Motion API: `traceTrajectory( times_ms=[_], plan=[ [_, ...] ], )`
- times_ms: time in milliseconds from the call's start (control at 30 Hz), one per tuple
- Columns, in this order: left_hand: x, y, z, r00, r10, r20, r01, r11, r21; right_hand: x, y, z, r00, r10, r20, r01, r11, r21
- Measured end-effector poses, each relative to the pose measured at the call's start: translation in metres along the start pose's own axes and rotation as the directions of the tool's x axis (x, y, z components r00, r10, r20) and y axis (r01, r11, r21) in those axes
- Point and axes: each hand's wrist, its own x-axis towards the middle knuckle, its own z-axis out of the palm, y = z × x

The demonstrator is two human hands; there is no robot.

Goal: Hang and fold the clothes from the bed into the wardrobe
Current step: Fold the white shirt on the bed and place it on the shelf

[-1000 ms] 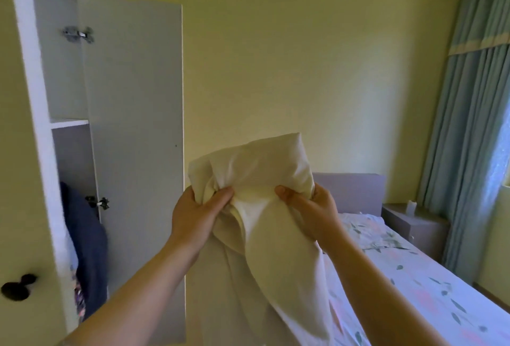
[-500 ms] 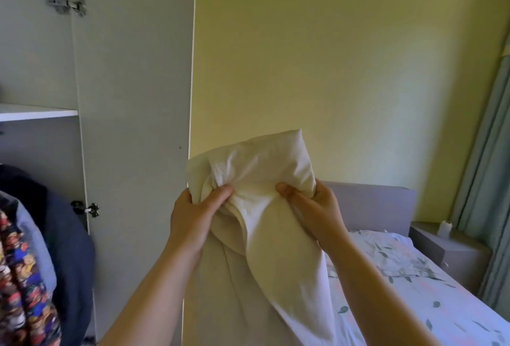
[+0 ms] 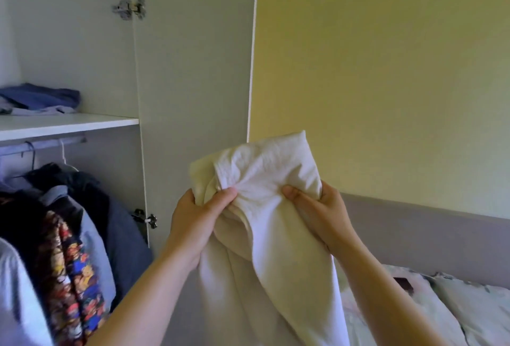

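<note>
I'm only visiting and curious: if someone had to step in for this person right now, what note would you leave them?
Left hand: grips the cream garment at its bunched top.
Right hand: grips the same bunch from the other side; the rest hangs down between the arms.
Wardrobe door is open. Blue clothes lie on the shelf; hung clothes are on the rail below.
Done: those pieces are put away.
Left: fold or hang the cream garment and put it in. Only a corner of the bed shows, so whether more clothes wait there cannot be told.
</note>
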Motion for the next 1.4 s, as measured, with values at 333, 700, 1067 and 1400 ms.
traceTrajectory(
  times_ms=[333,700,1067,1400],
  plan=[
    [0.097,0.03,-0.13,0.967,0.126,-0.22,-0.102,0.988,0.115,0.092,-0.006,0.176,0.962,-0.103,0.253,0.068,0.987,0.144],
    [0.14,0.085,-0.242,0.831,0.257,-0.493,-0.118,0.948,0.294,0.15,-0.03,0.351,0.827,-0.274,0.491,0.077,0.92,0.384],
    [0.198,0.152,-0.258,0.727,0.397,-0.56,-0.079,0.859,0.506,0.242,-0.073,0.433,0.687,-0.471,0.553,0.092,0.812,0.577],
    [0.202,0.186,-0.301,0.566,0.427,-0.705,-0.037,0.867,0.496,0.245,-0.115,0.503,0.548,-0.497,0.673,-0.005,0.802,0.597]
  ],
)
